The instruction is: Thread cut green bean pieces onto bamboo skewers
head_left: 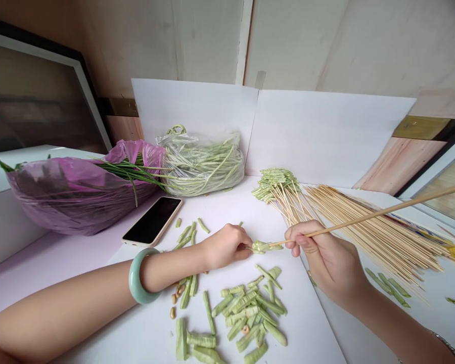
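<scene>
In the middle of the head view, my left hand [231, 245] pinches the left end of a green bean piece [261, 246]. The tip of a long wooden skewer [379, 212] meets that bean from the right. My right hand [322, 253] is closed round the skewer near its tip, and the rest of the stick slants up to the right edge. Below my hands lies a pile of cut bean pieces [246, 308]. Skewers carrying beans [275, 182] lie in a bundle behind my hands.
Bare skewers [375, 232] are spread at the right. A black-screened phone [153, 222], a purple bag with greens [79, 192] and a clear bag of long beans [205, 164] are at the left and back. White boards [326, 136] stand behind.
</scene>
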The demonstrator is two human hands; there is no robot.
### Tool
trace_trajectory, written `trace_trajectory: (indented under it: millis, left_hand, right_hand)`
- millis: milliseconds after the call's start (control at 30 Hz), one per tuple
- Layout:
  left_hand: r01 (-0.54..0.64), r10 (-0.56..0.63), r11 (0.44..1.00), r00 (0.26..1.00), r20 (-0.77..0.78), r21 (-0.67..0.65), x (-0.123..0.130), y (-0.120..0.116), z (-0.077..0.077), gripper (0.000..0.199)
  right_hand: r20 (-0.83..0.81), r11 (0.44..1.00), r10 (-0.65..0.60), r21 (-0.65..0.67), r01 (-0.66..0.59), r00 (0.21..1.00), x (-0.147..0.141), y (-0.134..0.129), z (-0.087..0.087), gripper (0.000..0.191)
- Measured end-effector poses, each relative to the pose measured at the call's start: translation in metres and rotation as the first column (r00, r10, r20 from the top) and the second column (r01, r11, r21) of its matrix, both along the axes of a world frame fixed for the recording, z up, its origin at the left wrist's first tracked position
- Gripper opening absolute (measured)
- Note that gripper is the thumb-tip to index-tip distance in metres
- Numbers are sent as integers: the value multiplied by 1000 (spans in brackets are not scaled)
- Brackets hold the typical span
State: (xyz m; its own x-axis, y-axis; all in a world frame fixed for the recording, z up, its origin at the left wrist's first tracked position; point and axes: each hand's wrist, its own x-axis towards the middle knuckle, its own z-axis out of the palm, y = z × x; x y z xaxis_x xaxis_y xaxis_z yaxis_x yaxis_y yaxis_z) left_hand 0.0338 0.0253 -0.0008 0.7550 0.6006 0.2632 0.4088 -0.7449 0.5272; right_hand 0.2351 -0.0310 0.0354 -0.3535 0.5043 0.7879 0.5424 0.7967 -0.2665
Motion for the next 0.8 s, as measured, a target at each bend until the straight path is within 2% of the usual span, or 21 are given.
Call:
trace_trajectory:
  millis: [267, 567, 800]
  left_hand:
    - [-1, 2, 999, 1000, 12, -37, 1, 2, -2, 15]
    - [-24, 25, 997, 1000, 16, -77, 2, 6, -5, 19]
    - [-37, 39, 995, 999, 27, -93, 2, 5, -5, 18]
  right_hand:
    - [-22, 999, -17, -45, 16, 1000, -4, 6, 0, 20]
    - [-46, 984, -64, -168, 55, 997, -8, 15, -1, 20]
    - [-130, 967, -68, -253, 33, 989, -8, 18, -4, 21]
